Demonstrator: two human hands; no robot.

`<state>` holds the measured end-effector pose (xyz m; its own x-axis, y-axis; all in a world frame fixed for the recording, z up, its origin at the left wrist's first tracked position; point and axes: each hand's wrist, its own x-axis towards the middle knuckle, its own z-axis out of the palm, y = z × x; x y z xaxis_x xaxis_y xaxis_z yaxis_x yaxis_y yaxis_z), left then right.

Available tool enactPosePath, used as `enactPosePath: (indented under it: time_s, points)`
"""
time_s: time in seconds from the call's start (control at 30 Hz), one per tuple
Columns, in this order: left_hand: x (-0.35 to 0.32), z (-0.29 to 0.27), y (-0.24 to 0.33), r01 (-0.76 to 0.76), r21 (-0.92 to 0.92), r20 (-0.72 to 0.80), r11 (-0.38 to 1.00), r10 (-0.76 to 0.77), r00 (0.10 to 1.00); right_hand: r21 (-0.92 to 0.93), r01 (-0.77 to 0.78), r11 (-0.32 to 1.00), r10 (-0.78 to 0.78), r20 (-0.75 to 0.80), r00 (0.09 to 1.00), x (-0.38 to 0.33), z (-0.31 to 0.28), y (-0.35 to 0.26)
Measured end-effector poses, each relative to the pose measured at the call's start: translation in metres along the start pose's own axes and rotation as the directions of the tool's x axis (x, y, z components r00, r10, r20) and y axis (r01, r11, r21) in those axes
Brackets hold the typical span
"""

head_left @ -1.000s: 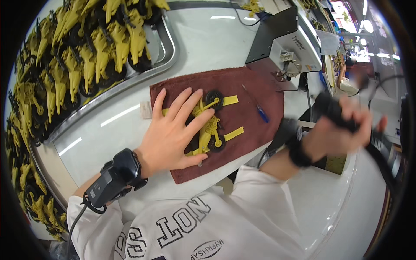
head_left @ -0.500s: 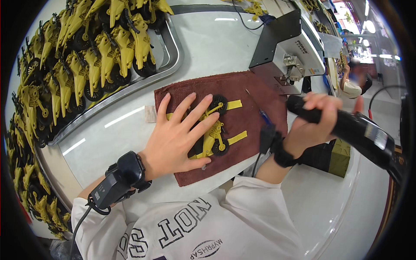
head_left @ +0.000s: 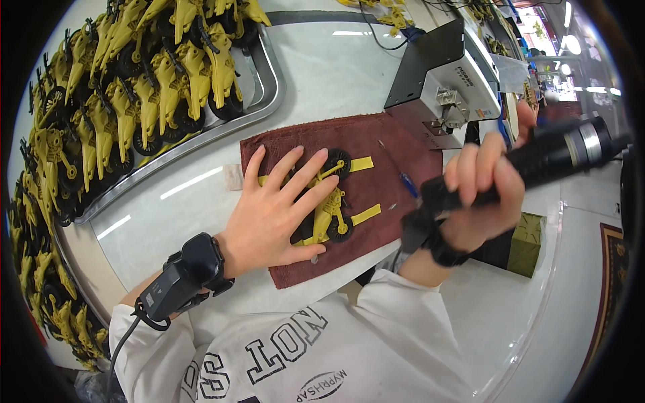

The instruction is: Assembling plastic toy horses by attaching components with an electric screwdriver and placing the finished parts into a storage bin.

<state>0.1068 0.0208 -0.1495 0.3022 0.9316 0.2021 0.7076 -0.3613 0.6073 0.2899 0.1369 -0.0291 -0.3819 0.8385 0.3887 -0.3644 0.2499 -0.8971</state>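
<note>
My left hand (head_left: 269,211) lies spread over yellow toy motorcycle parts with black wheels, pressing them to a dark red towel (head_left: 383,134). The uncovered toy motorcycle (head_left: 329,213) shows beside my fingers, and yellow strips stick out to its right; the rest is under my palm. My right hand (head_left: 485,185) is wrapped round a black electric screwdriver (head_left: 547,160), held raised and tilted over the right side; its working tip cannot be made out. On the towel between my hands lies a small screwdriver (head_left: 407,183) with a blue handle.
A metal tray (head_left: 272,80) packed with yellow toy motorcycles fills the upper left. A white and black boxy machine (head_left: 457,80), probably a screw feeder, stands beyond the towel. A small pale block (head_left: 232,177) sits at the towel's left edge. A green box (head_left: 525,247) is at right.
My right hand has swung the electric screwdriver's back end upward and moved slightly nearer to me, with its front end lowered. My left hand has stayed in place.
</note>
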Motion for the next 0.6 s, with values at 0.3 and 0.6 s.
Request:
enactPosePath:
  time_s: [0.3,0.6]
  points:
    - [-0.002,0.001,-0.001,0.034,-0.051,-0.030,0.998,-0.035,0.999,-0.117,0.184,0.976,-0.193,-0.074,0.978,-0.046,0.057,0.034]
    - [-0.002,-0.003,-0.002,0.031,-0.091,-0.043,0.995,-0.035,0.998,-0.220,0.076,0.972,-0.066,0.053,0.996,-0.036,0.060,0.059]
